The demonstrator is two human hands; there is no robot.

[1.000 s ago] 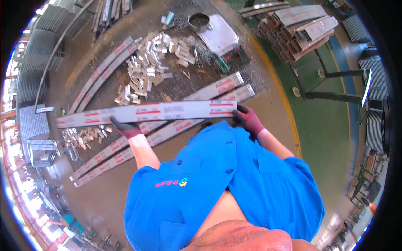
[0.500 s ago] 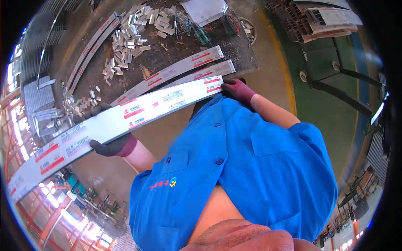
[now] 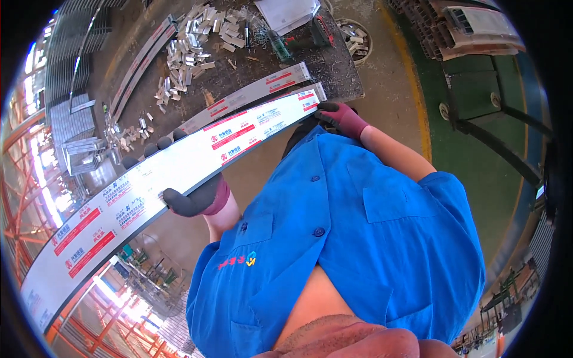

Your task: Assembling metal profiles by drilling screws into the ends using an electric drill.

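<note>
A long metal profile [image 3: 179,161], wrapped in white film with red and blue print, slants across in front of me from lower left to upper right. Around its middle-left part is my gloved left hand [image 3: 194,200], thumb on the near edge and fingertips over the far edge. My gloved right hand [image 3: 340,118] grips the right end. Both gloves are dark with maroon cuffs. Just beyond, a similar film-covered profile [image 3: 256,89] lies on the dark workbench [image 3: 334,74], partly covered by the held one.
Many short cut metal pieces [image 3: 188,53] are heaped on the bench. Beside them lie two long strips [image 3: 140,68], a green bottle [image 3: 279,48], white papers [image 3: 287,13] and a dark power tool [image 3: 321,31]. A bucket of offcuts [image 3: 355,42] and a wheeled rack [image 3: 495,119] stand at right.
The held profile has moved toward the bench and now covers more of the profiles there. Its left end swings lower in view. Both hands keep their hold.
</note>
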